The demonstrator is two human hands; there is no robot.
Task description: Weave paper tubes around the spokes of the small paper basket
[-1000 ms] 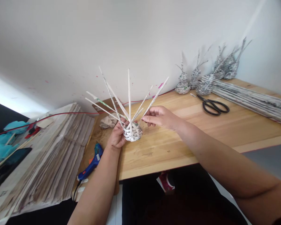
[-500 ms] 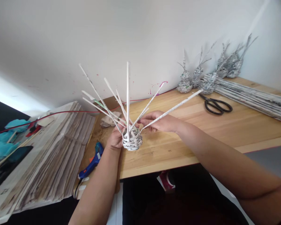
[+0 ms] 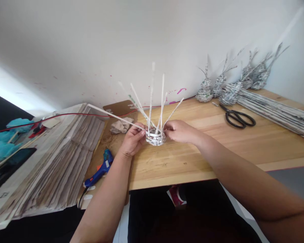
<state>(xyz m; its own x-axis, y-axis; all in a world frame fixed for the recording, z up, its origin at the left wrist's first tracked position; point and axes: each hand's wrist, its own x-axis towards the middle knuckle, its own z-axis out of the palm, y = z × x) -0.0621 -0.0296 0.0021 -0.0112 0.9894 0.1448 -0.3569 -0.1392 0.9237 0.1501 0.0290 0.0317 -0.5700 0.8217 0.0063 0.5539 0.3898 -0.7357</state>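
Note:
A small round basket (image 3: 155,139) woven from rolled newspaper is held just over the table, with several pale paper tubes standing up and fanning out of its rim. My left hand (image 3: 133,140) is closed at its left side, thumb and finger pinching near the base of a long paper tube (image 3: 114,117) that slants out to the left. On the opposite side, my right hand (image 3: 179,131) is closed at the basket's right wall. Its fingertips are partly hidden behind the upright tubes.
Scissors (image 3: 239,118) lie at the right, near finished woven paper pieces (image 3: 204,90) and a bundle of paper tubes (image 3: 276,109). Left of me are a blue glue gun (image 3: 99,172), a crumpled cloth (image 3: 121,125) and a tall newspaper stack (image 3: 63,162). A red cord (image 3: 73,115) crosses behind.
The basket has moved right and away from me, turned and sitting more level. My left hand now pinches a tube at its left; my right hand has closed in on its right wall.

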